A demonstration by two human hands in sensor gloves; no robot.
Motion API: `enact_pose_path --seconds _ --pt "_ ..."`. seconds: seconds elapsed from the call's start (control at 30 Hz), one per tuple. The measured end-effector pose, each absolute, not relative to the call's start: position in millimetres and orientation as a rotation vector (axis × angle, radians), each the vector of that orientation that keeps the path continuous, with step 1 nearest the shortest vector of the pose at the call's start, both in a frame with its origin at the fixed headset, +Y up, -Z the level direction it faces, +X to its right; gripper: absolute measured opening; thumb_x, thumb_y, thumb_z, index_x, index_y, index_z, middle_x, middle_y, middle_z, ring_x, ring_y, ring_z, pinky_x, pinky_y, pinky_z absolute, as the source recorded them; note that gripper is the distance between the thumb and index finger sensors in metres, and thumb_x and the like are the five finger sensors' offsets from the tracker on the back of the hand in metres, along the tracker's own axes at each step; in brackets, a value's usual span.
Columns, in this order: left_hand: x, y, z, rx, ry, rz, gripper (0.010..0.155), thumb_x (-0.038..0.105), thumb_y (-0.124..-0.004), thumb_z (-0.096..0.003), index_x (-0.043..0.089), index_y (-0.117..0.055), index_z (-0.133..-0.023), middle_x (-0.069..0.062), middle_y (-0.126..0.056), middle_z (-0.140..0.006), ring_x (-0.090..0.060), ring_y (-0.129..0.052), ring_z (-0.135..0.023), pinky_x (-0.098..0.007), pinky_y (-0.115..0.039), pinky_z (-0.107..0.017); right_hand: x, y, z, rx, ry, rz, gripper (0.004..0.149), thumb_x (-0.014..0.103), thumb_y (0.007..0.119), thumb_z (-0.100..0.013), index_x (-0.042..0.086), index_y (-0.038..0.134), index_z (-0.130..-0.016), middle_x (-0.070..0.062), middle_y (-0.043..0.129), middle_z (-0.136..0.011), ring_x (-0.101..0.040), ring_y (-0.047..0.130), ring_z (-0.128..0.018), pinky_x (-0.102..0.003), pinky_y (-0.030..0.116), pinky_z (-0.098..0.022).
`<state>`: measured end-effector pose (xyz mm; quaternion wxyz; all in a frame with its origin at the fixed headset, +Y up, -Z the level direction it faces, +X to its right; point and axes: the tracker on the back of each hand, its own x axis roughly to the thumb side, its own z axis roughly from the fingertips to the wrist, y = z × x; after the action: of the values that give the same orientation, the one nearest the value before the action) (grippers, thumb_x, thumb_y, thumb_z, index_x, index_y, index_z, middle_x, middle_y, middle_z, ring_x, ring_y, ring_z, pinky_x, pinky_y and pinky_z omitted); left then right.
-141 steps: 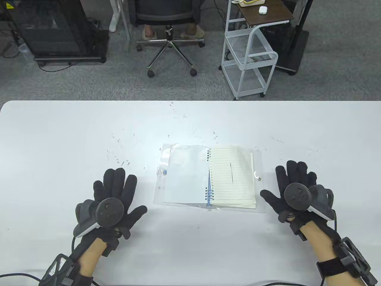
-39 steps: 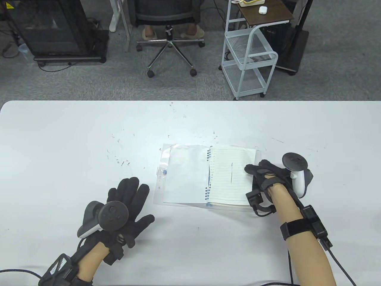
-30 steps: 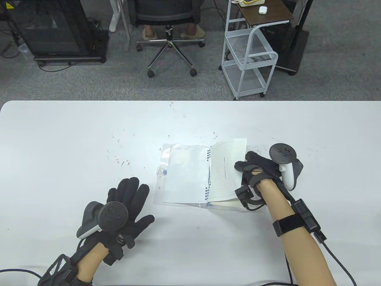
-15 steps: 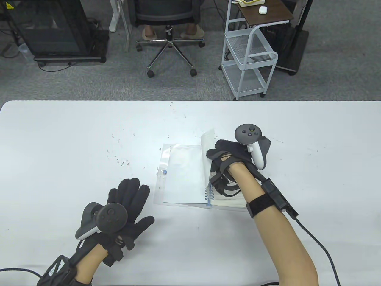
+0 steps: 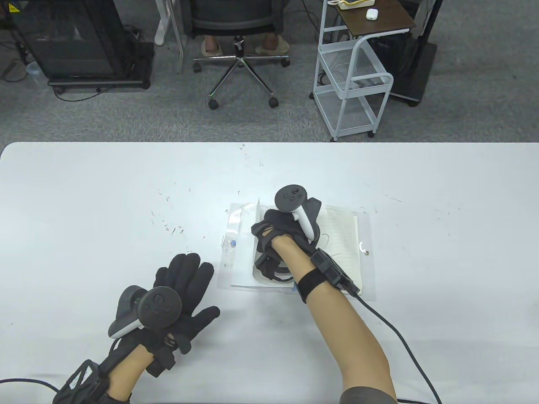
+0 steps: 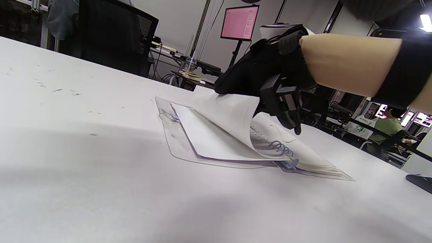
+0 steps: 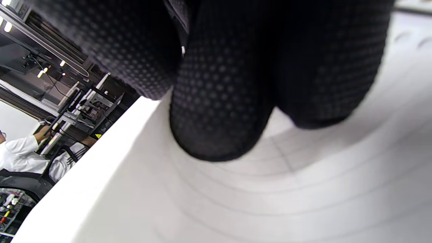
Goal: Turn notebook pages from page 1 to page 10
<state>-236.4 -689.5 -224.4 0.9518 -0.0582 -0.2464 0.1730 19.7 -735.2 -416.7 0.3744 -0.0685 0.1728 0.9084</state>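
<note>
Right hand pinches 1 lined page, arcing it left over the spiral notebook mid-table to lay it flat; left hand rests spread, near-left, apart.

Table view looks down; low left wrist view shares its notebook; right wrist close-up

Right hand: forearm enters from 5 o'clock and reaches toward 11 o'clock; gloved fingers curl around and press on a curved paper sheet. Left hand: lies flat, palm down, fingers spread toward 1 o'clock, holding nothing.
</note>
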Motion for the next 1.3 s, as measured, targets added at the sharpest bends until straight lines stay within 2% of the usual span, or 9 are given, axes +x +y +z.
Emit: enact_pose_path --seconds 0.23,0.37,0.63,0.73,0.83,0.97,1.03,1.2,1.3 --pt "-235.9 -689.2 -224.4 -0.125 -0.502 0.354 0.087 0.070 -0.064 -0.0445 0.026 -0.032 -0.113 -0.011 -0.019 -0.118 -0.047 -0.015 -0.114 -0.072 -0.025 -0.073 19.6 -746.0 -413.9 -0.113 0.500 2.294 0.076 0.048 0.085 -0.046 -0.001 0.051 -0.093 -0.024 0.089 -0.076 -0.019 0.110 -0.039 -0.039 0.095 -0.028" --pt "-236.3 -689.0 -224.3 -0.121 -0.495 0.357 0.088 0.070 -0.064 -0.0444 0.026 -0.032 -0.113 -0.011 -0.019 -0.118 -0.047 -0.015 -0.114 -0.072 -0.025 -0.073 35.1 -740.2 -410.3 -0.089 0.460 2.226 0.078 0.051 0.083 -0.047 0.000 0.047 -0.095 -0.025 0.084 -0.080 -0.024 0.108 -0.044 -0.043 0.092 -0.031" --pt "-237.8 -688.6 -225.1 -0.125 -0.483 0.358 0.088 0.070 -0.064 -0.0444 0.026 -0.032 -0.113 -0.011 -0.019 -0.118 -0.047 -0.015 -0.114 -0.072 -0.025 -0.073 121.3 -716.1 -400.9 -0.143 0.241 2.233 0.083 0.057 0.082 -0.047 0.004 0.044 -0.097 -0.026 0.076 -0.089 -0.037 0.098 -0.061 -0.051 0.086 -0.039" --pt "-238.1 -688.7 -225.6 -0.130 -0.476 0.357 0.087 0.070 -0.064 -0.0444 0.026 -0.032 -0.113 -0.011 -0.019 -0.118 -0.047 -0.015 -0.114 -0.072 -0.025 -0.073 154.6 -716.9 -399.2 -0.155 0.153 2.373 0.086 0.061 0.082 -0.047 0.006 0.041 -0.099 -0.026 0.069 -0.095 -0.045 0.085 -0.071 -0.053 0.080 -0.043" --pt "-238.5 -688.6 -226.0 -0.132 -0.469 0.356 0.087 0.070 -0.064 -0.0444 0.026 -0.032 -0.113 -0.011 -0.019 -0.118 -0.047 -0.015 -0.114 -0.072 -0.025 -0.073 173.6 -727.0 -397.5 -0.145 0.164 2.555 0.094 0.069 0.080 -0.046 0.009 0.035 -0.101 -0.028 0.055 -0.102 -0.053 0.068 -0.082 -0.060 0.070 -0.052" --pt "-239.4 -688.5 -226.8 -0.135 -0.460 0.359 0.087 0.070 -0.063 -0.0444 0.026 -0.032 -0.113 -0.011 -0.019 -0.118 -0.047 -0.015 -0.114 -0.072 -0.025 -0.073 182.6 -755.1 -394.9 -0.075 0.377 2.701 0.107 0.080 0.075 -0.044 0.013 0.013 -0.101 -0.034 0.026 -0.106 -0.065 0.029 -0.093 -0.077 0.038 -0.060" --pt "-239.9 -688.9 -227.4 -0.140 -0.455 0.360 0.087 0.070 -0.064 -0.0445 0.026 -0.032 -0.113 -0.011 -0.019 -0.118 -0.046 -0.015 -0.114 -0.072 -0.025 -0.073 181.5 -767.2 -393.7 -0.043 0.456 2.708 0.112 0.083 0.072 -0.043 0.014 0.004 -0.099 -0.036 0.016 -0.104 -0.065 0.015 -0.092 -0.079 0.028 -0.059" --pt "-239.9 -689.2 -228.2 -0.150 -0.452 0.359 0.087 0.070 -0.064 -0.0444 0.026 -0.032 -0.113 -0.011 -0.019 -0.118 -0.047 -0.015 -0.113 -0.072 -0.025 -0.073 171.7 -784.1 -391.3 -0.003 0.558 2.663 0.118 0.083 0.076 -0.041 0.014 -0.002 -0.096 -0.037 0.009 -0.100 -0.065 0.007 -0.088 -0.079 0.020 -0.057" --pt "-239.6 -689.2 -228.7 -0.153 -0.453 0.358 0.087 0.070 -0.064 -0.0445 0.026 -0.032 -0.113 -0.011 -0.019 -0.118 -0.047 -0.015 -0.113 -0.072 -0.025 -0.073 166.1 -784.0 -389.8 0.014 0.546 2.740 0.118 0.081 0.077 -0.041 0.012 -0.002 -0.095 -0.037 0.011 -0.100 -0.064 0.011 -0.089 -0.079 0.023 -0.057"
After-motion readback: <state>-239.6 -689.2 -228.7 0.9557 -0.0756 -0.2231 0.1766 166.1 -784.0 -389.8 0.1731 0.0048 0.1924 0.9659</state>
